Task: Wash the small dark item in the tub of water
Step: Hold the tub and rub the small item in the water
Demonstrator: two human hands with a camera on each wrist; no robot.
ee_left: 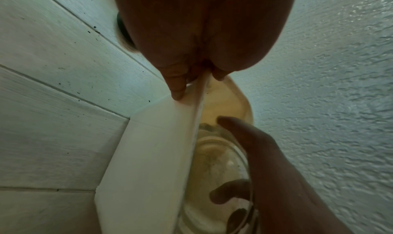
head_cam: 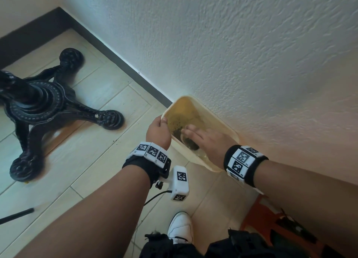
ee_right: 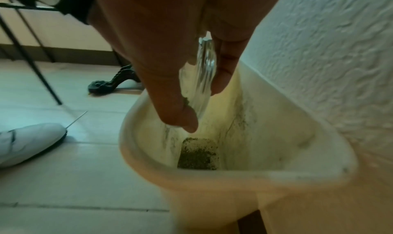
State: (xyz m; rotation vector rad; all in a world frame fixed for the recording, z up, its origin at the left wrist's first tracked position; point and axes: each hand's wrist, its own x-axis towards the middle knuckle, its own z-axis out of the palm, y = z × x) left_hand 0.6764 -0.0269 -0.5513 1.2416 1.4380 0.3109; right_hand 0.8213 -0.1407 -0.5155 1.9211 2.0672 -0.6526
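Note:
A cream plastic tub stands tipped on the floor against the wall, with yellowish water and dark specks inside. My left hand grips its left rim, thumb inside and fingers outside. My right hand reaches into the tub and pinches the rim of a clear glass bowl between thumb and fingers. A small dark lump lies under that hand at the bowl's edge. In the right wrist view, a dark speckled patch sits at the tub's low end. The left wrist view shows the bowl inside the tub wall.
A textured white wall runs right behind the tub. A black cast-iron table base stands on the tiled floor to the left. My white shoe and an orange stool are close below. A black rod lies at the lower left.

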